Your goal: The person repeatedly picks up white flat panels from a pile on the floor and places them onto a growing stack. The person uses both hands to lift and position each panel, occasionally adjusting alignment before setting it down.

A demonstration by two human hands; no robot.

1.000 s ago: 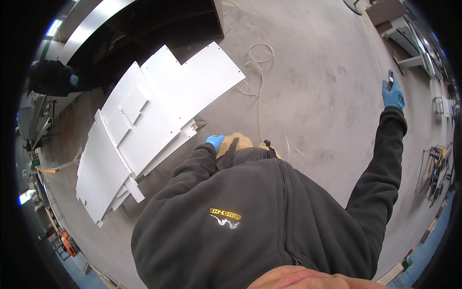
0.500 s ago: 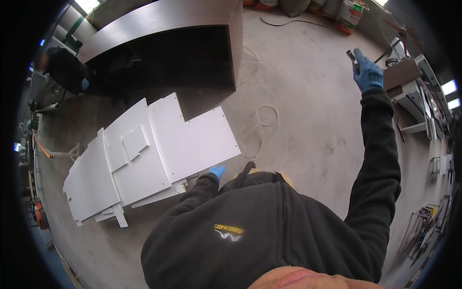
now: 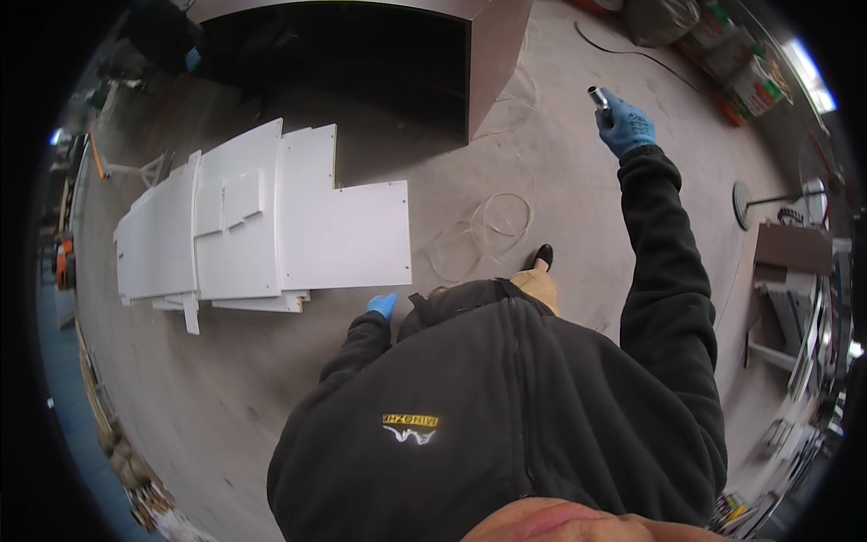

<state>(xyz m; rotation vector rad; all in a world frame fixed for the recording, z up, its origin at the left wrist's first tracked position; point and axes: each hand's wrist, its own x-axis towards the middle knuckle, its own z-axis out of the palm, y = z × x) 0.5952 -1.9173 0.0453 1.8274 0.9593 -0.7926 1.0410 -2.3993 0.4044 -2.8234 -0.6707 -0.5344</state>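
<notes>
My right hand, in a blue glove, is raised at the end of an outstretched arm. Its fingers are closed around a shiny metal tool with a round tubular end; the rest of the tool is hidden in the grip. My left hand, also blue-gloved, hangs low beside my body, close to the near right corner of the stacked white panels. It appears apart from them, and its fingers are too small and partly hidden to read. Small white pieces lie on top of the panels.
A large brown open-fronted cabinet stands ahead. Coiled clear hose lies on the floor by my shoe. Filled bags stand far right, boards nearer right. Another person is at the far left.
The view has turned and shifted, with the cabinet now higher and the bags farther right. My right hand, still holding the tool, sits farther left in view. My shoe has come into sight.
</notes>
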